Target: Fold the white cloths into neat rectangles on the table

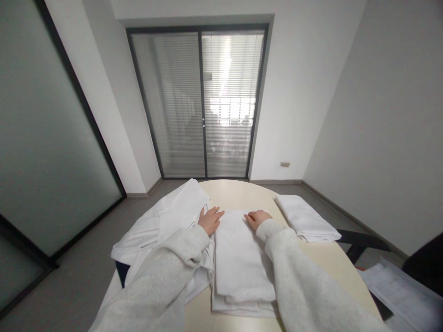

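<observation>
A folded white cloth [238,258] lies in front of me on the round beige table [238,193]. My left hand [209,219] rests flat at its far left corner, fingers spread, holding nothing. My right hand [258,217] rests flat on its far right corner, fingers together and extended. Both arms wear light grey sleeves. Left of the folded cloth lies a loose pile of white cloths [166,221] that hangs over the table's left edge; my left hand sits at the border between the two.
A second folded white cloth [306,216] lies at the table's right side. Papers [398,286] and a dark chair [425,263] are at lower right. A glass door with blinds [204,106] stands ahead, a frosted glass wall [41,138] to the left.
</observation>
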A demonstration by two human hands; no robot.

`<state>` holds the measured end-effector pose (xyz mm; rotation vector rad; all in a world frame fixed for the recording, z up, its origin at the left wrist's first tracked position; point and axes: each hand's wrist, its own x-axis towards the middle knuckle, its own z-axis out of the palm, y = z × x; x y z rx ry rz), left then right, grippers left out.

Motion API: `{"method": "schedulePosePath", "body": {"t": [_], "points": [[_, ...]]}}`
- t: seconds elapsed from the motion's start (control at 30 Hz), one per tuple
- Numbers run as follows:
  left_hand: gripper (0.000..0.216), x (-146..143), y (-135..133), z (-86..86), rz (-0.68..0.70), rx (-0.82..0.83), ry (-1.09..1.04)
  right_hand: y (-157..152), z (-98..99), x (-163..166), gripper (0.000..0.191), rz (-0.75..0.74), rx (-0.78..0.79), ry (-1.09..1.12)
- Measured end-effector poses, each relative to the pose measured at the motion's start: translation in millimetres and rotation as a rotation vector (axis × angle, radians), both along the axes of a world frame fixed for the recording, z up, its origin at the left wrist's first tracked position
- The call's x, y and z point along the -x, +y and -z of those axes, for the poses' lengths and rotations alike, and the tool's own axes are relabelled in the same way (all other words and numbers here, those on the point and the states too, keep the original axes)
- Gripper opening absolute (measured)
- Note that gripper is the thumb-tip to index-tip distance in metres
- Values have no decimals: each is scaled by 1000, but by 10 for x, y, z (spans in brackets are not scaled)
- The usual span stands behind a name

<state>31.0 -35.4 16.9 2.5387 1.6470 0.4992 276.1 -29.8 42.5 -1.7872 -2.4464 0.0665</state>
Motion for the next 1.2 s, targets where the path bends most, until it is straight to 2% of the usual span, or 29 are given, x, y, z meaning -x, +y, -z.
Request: {"method": "schedulePosePath", "body": {"t": [0.1, 0.17, 0.23, 0.33, 0.4, 0.53, 0.63, 0.8, 0.93, 1.03, 1.1, 1.2], "points": [[32, -12, -45, -73, 22, -84, -83, -93, 88, 48, 40, -90, -221, 23], [33, -23, -78, -122, 104, -108, -128, -152, 149, 41, 46, -176, -275, 43], [42, -36, -98, -146, 228, -69, -131, -190, 195, 26, 57, -252, -232, 29], [53, -52, -91, -112, 364, 84, -51, -208, 232, 22, 64, -310, -80, -18], [56, -55, -66, -62, 392, 151, -2, -204, 240, 34, 66, -305, -19, -27], [63, -28, -26, -3, 399, 151, 30, -172, 236, 35, 70, -292, 30, -24], [65, 16, -28, -9, 334, 162, 52, -120, 230, -43, 72, -209, 73, -25], [67, 87, -29, 6, 143, 152, 72, -7, 283, -302, 72, 63, 82, -78], [75, 107, -4, 62, 4, 131, 36, 59, 420, -437, 87, 365, 16, -28], [77, 102, 8, 80, -13, 135, 10, 92, 508, -456, 99, 545, -8, 49], [76, 96, 10, 70, -1, 147, -5, 111, 533, -459, 98, 563, 10, 76], [74, 97, 15, 34, 20, 183, -49, 152, 544, -493, 92, 446, 25, 140]]}}
